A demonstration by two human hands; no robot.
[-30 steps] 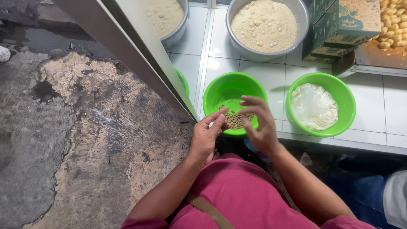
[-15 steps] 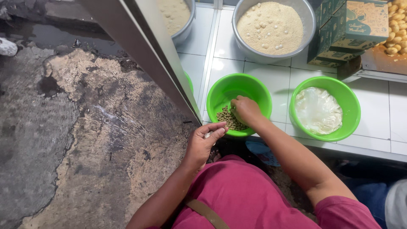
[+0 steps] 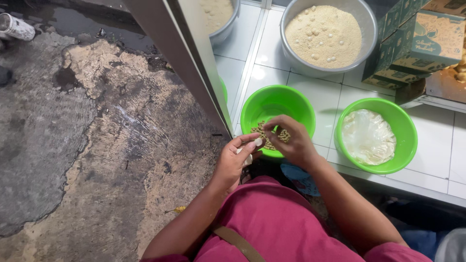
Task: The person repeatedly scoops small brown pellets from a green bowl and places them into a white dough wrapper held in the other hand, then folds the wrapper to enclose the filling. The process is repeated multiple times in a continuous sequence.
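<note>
A green plastic bowl [image 3: 274,104] stands on the white tiled counter and holds a small heap of brownish beans [image 3: 267,136]. My right hand [image 3: 291,140] reaches into this bowl, fingers curled over the beans. Beside the bowl's near rim, my left hand [image 3: 235,160] pinches a small white piece between thumb and fingers. Both arms come out of dark pink sleeves.
A second green bowl [image 3: 403,126] with white dough-like mass sits to the right. A metal bowl [image 3: 359,19] of pale crumbs stands behind. Green cardboard boxes [image 3: 417,43] are stacked far right. A metal frame post [image 3: 179,53] runs diagonally; stained concrete floor [image 3: 73,145] lies left.
My right hand stays in the bowl over the beans. My left hand has risen closer to the bowl's rim with the white piece.
</note>
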